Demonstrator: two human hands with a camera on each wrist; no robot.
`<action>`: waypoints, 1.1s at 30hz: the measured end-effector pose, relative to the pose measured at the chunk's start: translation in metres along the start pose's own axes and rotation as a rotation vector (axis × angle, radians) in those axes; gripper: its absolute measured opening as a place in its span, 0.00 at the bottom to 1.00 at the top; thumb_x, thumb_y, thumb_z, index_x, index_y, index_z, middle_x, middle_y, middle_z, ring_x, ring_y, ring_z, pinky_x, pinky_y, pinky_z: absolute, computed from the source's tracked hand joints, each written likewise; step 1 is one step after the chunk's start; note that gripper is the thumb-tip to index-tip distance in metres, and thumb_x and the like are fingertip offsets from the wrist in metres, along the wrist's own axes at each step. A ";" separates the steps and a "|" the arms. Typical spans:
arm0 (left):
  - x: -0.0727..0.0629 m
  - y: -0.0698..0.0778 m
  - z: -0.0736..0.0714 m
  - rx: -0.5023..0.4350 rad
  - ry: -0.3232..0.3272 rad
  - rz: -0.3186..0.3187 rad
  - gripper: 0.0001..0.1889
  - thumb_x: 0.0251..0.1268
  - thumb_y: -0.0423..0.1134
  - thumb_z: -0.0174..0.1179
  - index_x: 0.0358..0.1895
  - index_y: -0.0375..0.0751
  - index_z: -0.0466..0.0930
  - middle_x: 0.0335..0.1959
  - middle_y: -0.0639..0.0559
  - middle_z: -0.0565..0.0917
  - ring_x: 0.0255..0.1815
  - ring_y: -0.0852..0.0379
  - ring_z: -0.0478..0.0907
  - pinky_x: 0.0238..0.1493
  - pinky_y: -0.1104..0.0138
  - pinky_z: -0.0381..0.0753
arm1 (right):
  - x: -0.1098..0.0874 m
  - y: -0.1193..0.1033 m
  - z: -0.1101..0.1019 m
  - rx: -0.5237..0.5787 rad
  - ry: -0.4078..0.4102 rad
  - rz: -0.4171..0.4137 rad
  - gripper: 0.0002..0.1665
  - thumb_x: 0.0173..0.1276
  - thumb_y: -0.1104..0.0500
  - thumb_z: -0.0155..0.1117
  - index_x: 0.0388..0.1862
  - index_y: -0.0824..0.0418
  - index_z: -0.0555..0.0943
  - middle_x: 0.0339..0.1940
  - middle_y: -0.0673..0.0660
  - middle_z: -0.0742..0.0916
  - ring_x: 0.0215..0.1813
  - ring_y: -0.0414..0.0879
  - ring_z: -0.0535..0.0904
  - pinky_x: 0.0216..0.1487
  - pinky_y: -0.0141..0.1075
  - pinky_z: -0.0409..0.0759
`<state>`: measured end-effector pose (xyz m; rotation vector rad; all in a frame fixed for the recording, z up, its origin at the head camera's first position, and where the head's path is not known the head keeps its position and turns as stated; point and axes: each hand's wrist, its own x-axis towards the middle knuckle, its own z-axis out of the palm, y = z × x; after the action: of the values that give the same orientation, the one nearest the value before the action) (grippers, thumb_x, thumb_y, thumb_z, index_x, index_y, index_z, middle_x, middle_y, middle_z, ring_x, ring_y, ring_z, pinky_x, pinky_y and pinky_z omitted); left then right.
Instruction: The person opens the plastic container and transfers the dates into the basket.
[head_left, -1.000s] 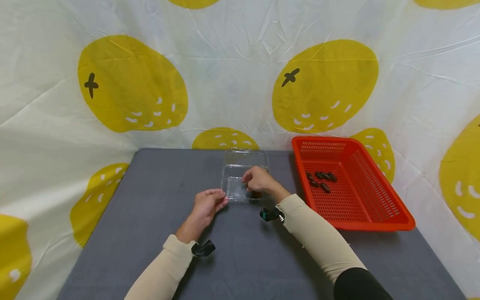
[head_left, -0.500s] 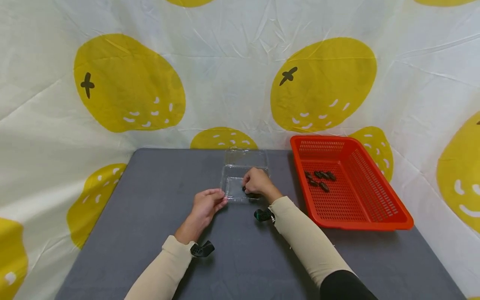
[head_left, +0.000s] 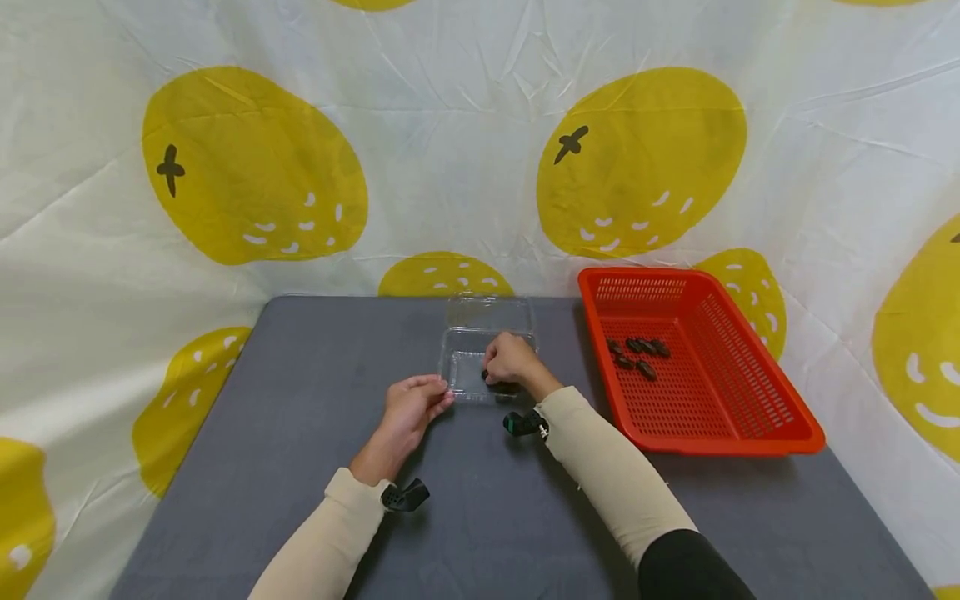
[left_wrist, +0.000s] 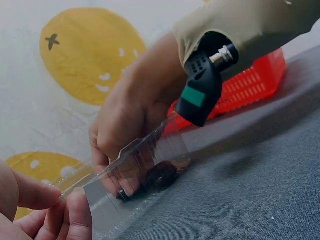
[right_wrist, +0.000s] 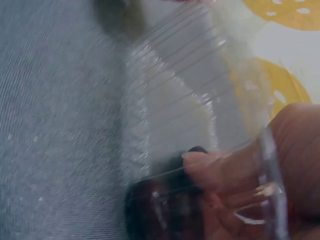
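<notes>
A clear plastic clamshell box (head_left: 463,371) lies on the table with its lid (head_left: 489,314) folded back. My left hand (head_left: 407,411) pinches the box's near left corner between thumb and fingers. Inside the box, my right hand (head_left: 512,363) points its fingers down and pinches a dark, glossy date (left_wrist: 122,194) close over the bottom. More dark dates (left_wrist: 161,175) lie beside it, near the box's right end, partly hidden by the hand in the head view. In the right wrist view, the thumb presses against the pinched date (right_wrist: 198,150).
An orange-red perforated basket (head_left: 720,446) stands right of the box. Several dates (head_left: 646,370) lie toward its left side. A grey cloth covers the table (head_left: 315,367), and a white sheet (head_left: 457,167) with yellow fruit prints hangs behind it.
My right hand has lowered slightly into the box, bringing the date down near the bottom. My left hand keeps its hold on the corner. The head view has shifted a little.
</notes>
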<state>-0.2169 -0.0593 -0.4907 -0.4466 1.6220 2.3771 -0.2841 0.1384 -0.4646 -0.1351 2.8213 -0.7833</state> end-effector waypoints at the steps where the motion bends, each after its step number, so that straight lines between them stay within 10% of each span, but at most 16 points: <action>1: 0.000 0.000 0.001 0.001 -0.001 -0.001 0.16 0.68 0.21 0.61 0.56 0.18 0.76 0.33 0.45 0.85 0.29 0.60 0.86 0.34 0.71 0.90 | 0.000 0.000 -0.002 0.010 -0.001 0.011 0.03 0.57 0.65 0.77 0.29 0.57 0.91 0.38 0.53 0.92 0.38 0.49 0.83 0.43 0.40 0.86; 13: 0.001 0.003 0.006 0.004 -0.002 0.005 0.15 0.68 0.21 0.61 0.55 0.17 0.76 0.28 0.48 0.85 0.27 0.60 0.85 0.32 0.71 0.89 | -0.014 -0.013 -0.036 0.243 -0.064 0.012 0.07 0.56 0.69 0.75 0.35 0.63 0.90 0.32 0.55 0.90 0.30 0.42 0.80 0.34 0.31 0.80; 20: 0.001 0.003 0.004 0.016 0.007 -0.001 0.16 0.67 0.20 0.62 0.56 0.17 0.76 0.28 0.49 0.84 0.28 0.61 0.85 0.32 0.72 0.89 | -0.030 -0.016 -0.065 0.434 -0.091 -0.006 0.09 0.61 0.71 0.70 0.42 0.68 0.88 0.33 0.56 0.88 0.31 0.44 0.81 0.47 0.47 0.90; 33: -0.002 0.004 0.003 0.027 -0.001 -0.010 0.15 0.68 0.20 0.61 0.56 0.18 0.77 0.30 0.48 0.85 0.28 0.60 0.85 0.33 0.71 0.90 | -0.066 0.013 -0.115 0.518 -0.053 -0.026 0.12 0.68 0.69 0.69 0.49 0.72 0.84 0.32 0.54 0.83 0.37 0.48 0.82 0.49 0.41 0.91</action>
<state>-0.2172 -0.0581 -0.4856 -0.4471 1.6455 2.3446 -0.2462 0.2167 -0.3637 -0.1063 2.4731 -1.4553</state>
